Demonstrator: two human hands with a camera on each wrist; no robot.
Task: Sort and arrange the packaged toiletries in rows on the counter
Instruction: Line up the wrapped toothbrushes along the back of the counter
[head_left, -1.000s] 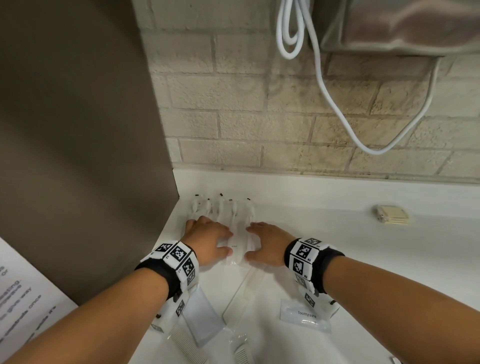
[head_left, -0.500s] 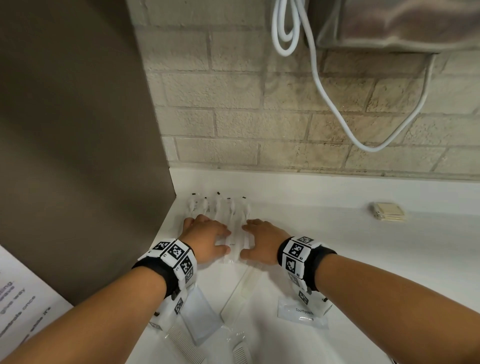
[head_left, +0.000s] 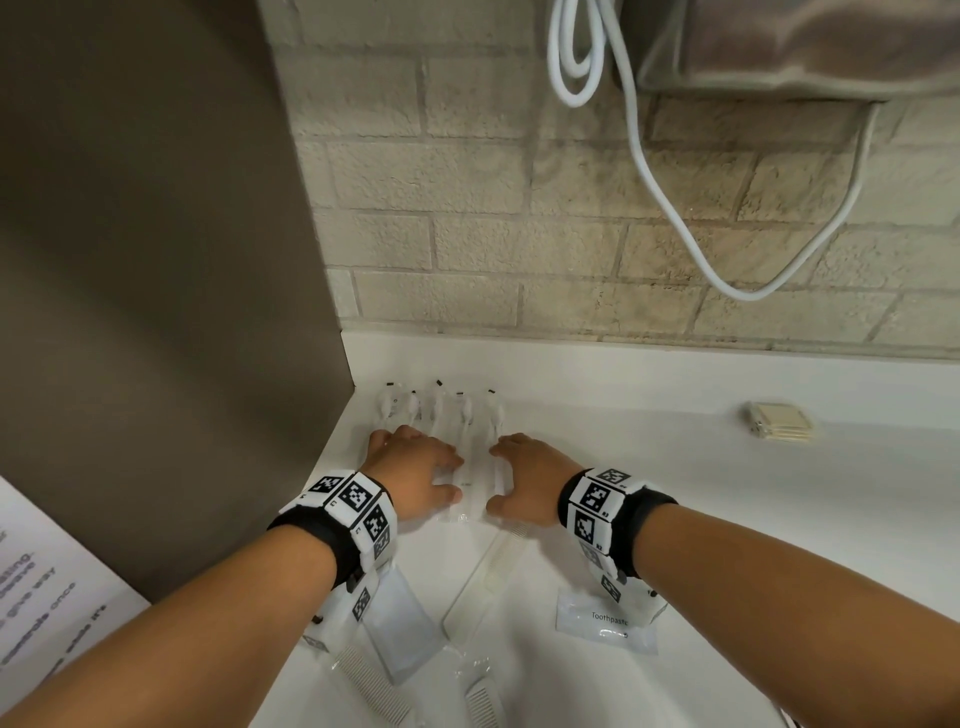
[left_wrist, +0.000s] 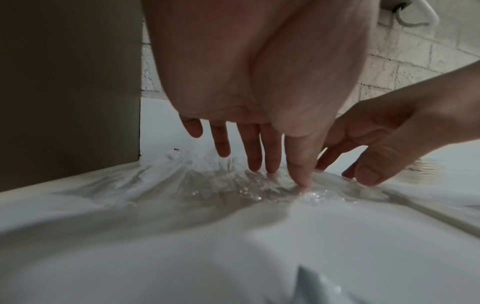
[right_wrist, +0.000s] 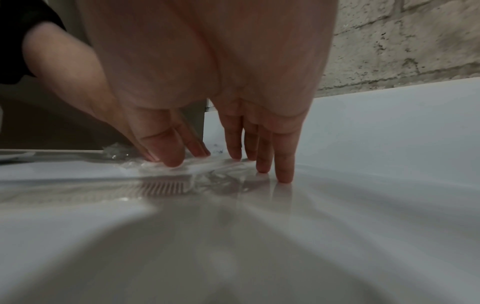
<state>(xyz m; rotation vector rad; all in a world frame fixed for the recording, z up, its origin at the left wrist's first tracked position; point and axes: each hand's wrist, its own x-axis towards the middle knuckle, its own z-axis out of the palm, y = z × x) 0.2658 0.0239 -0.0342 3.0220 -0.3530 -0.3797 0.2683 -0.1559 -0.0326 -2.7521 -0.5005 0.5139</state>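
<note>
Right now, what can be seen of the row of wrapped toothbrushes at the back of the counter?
The toothbrushes lie side by side in clear, crinkly wrappers, white, heads toward the brick wall, small dark marks at the far ends. About five show; the exact count is unclear. They rest flat on the white counter beside the brown panel. The left hand presses on them with straight fingers; the right hand touches the row's right edge.
</note>
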